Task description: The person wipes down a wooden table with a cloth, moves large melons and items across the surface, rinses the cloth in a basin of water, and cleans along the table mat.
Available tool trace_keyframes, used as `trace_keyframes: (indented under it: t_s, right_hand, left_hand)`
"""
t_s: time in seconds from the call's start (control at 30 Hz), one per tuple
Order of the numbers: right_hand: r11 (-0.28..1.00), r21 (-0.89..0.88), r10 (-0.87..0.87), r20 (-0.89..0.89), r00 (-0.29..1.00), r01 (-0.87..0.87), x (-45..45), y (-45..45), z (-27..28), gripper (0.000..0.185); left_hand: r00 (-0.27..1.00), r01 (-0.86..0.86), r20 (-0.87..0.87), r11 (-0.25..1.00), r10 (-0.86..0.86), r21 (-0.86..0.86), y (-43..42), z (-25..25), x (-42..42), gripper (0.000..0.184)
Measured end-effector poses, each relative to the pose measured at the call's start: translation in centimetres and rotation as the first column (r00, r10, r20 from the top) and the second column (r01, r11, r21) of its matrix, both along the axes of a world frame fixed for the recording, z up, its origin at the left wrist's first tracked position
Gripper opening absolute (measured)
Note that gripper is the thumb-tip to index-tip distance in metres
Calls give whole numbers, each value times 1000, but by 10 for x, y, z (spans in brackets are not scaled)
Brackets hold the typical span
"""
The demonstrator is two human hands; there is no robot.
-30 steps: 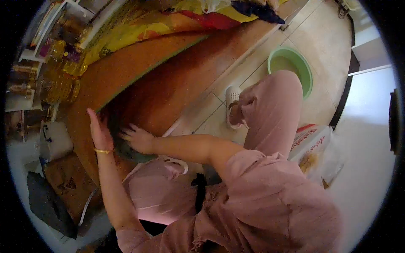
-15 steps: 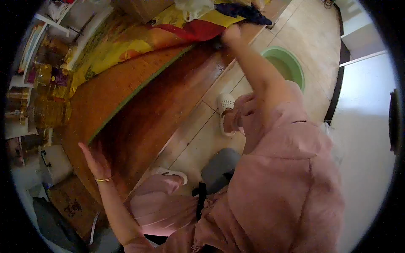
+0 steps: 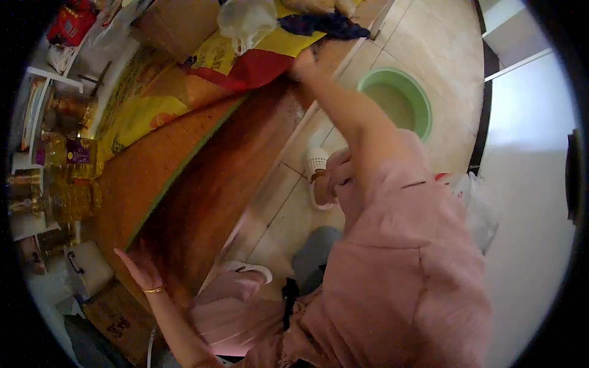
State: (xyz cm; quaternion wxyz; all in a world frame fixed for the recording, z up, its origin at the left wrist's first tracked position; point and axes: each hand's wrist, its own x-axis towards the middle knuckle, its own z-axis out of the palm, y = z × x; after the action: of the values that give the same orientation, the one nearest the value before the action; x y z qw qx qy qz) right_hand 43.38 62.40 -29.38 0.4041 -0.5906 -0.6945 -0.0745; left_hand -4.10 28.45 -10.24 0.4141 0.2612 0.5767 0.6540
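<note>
My left hand (image 3: 142, 271), with a gold bracelet at its wrist, is at the near end of an orange-brown table cover (image 3: 138, 175) with a green edge. Its thumb lies on one side of the raised edge and its fingers on the other, holding it up. Under the lifted cover shows a dark, glossy reddish-brown wooden surface (image 3: 221, 190). My right hand (image 3: 302, 66) reaches to the far part of that surface, beside a red and yellow printed cloth (image 3: 261, 69). Blur smears its fingers, and anything beneath them is hidden.
Oil bottles (image 3: 78, 153) and jars line shelves at the left. A cardboard box (image 3: 175, 27), a white plastic bag (image 3: 245, 21) and a dark blue cloth (image 3: 325, 24) lie at the far end. A green basin (image 3: 424, 116) stands on the tiled floor (image 3: 454, 67).
The view has shifted, so the table appears lower and further left. My right hand stays by the red cloth at the far end; my left hand still has the cover's edge raised.
</note>
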Motion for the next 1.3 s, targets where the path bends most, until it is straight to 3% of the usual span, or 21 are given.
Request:
trace_keyframes:
  t_s: [0.03,0.1,0.2,0.23,0.3,0.37,0.4,0.47,0.5,0.57,0.67,0.77,0.87,0.93,0.97,1.0,1.03,1.1,1.17,1.27,1.3]
  right_hand:
    - [989,35,-145,155,977,141,22,6,8,40]
    - [797,-522,-159,304,939,303,48,-25,55,41]
    - [690,-571,-104,529,842,444,89,0,27,40]
    - [685,-578,-97,531,842,443,97,-1,19,40]
    - [702,-545,-321,333,886,459,104,0,18,35]
    - [750,-436,-112,657,746,497,94,-53,79,33]
    - [748,-391,-193,645,739,536,135,-33,38,31]
    - [682,-446,-110,721,685,579,164,-45,40,31]
    - [612,-524,64,779,623,592,153,-79,85,35]
    - [523,-564,8,753,658,640,206,-98,75,33]
    - [416,-482,-40,838,545,771,213,-126,121,34]
    - [600,-448,-263,672,693,662,224,-135,150,33]
    - [501,-634,-91,639,764,589,232,-130,181,34]
    - [676,-658,-16,438,899,333,219,-115,193,35]
    - [656,-755,71,99,993,29,188,-118,208,34]
    - [598,-751,124,-258,958,-280,154,-129,229,34]
    - [555,-727,154,-388,909,-404,108,-151,247,35]
    - [530,-659,346,-407,846,-534,29,-190,246,38]
    - [578,-551,686,-73,724,-602,-39,-229,229,49]
    - [738,-548,642,388,662,-394,-129,-265,140,55]
    - [773,-518,605,427,672,-366,-142,-264,102,56]
  left_hand:
    - [999,3,-37,1000,-3,-8,-1,0,-2,62]
    - [998,-15,-61,1000,14,-15,-3,1,-2,63]
    - [998,22,60,994,-15,-110,-3,3,2,65]
    - [1000,-7,17,994,8,-110,-3,0,-6,66]
    - [999,-48,-22,994,46,-100,-2,-2,-16,67]
    - [991,94,-99,996,-94,-13,2,-6,-15,69]
    - [994,76,-81,997,-76,-2,1,-9,-15,69]
    - [991,111,-66,993,-114,-42,2,-10,-21,68]
    - [992,107,-63,994,-108,-34,1,-11,-23,68]
    - [984,110,-136,993,-115,-43,2,-17,-25,68]
    - [977,193,-93,981,-194,-24,7,-22,-28,69]
    - [975,101,-192,994,-109,-51,7,-10,-7,71]
    - [979,137,-144,989,-144,-55,12,-13,-15,70]
    - [985,115,-121,992,-121,-54,11,-26,-25,73]
    - [983,115,-140,992,-120,-49,13,-23,-25,75]
    - [979,122,-162,991,-128,-47,16,-19,-17,76]
    - [980,82,-178,995,-89,-50,13,-7,-7,78]
    - [982,47,-182,999,-51,-28,20,-1,2,80]
    - [982,31,-183,999,-35,-25,25,-11,-9,81]
    - [983,110,-141,991,-120,-72,26,-14,-16,83]
    - [971,116,-202,989,-132,-89,25,-11,-11,84]
